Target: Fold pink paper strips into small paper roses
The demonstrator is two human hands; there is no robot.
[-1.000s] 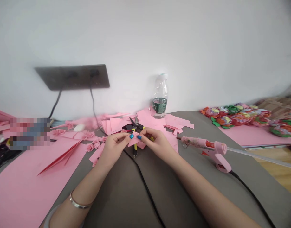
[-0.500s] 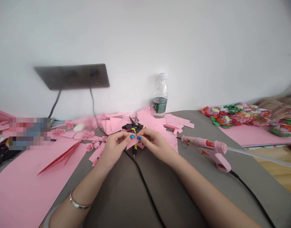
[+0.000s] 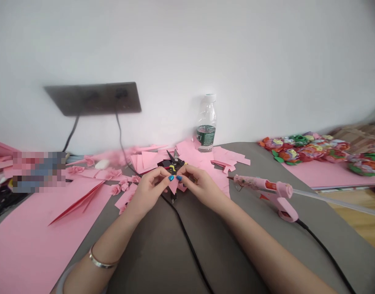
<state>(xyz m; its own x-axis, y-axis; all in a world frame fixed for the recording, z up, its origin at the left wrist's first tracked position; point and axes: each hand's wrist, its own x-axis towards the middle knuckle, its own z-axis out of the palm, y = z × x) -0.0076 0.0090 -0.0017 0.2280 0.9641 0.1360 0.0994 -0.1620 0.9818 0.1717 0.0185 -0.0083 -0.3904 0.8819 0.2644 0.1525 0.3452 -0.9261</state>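
Between my fingertips is a small piece of pink paper, its pointed end hanging down. My left hand pinches it from the left, and my right hand pinches it from the right, the two thumbs almost touching. Most of the paper's upper part is hidden by the fingers. Just behind it on the table lie black and yellow pliers, partly covered by my hands. Cut pink paper pieces are spread around the pliers.
A pink glue gun rests to the right, its cord trailing forward. A plastic bottle stands by the wall. Small pink paper flowers and a large pink sheet lie left. Colourful paper flowers sit far right. A black cable crosses the grey table.
The pink paper has been turned and gathered, so it now looks narrower and points straight down. My thumbs have come closer together. The things on the table have not moved.
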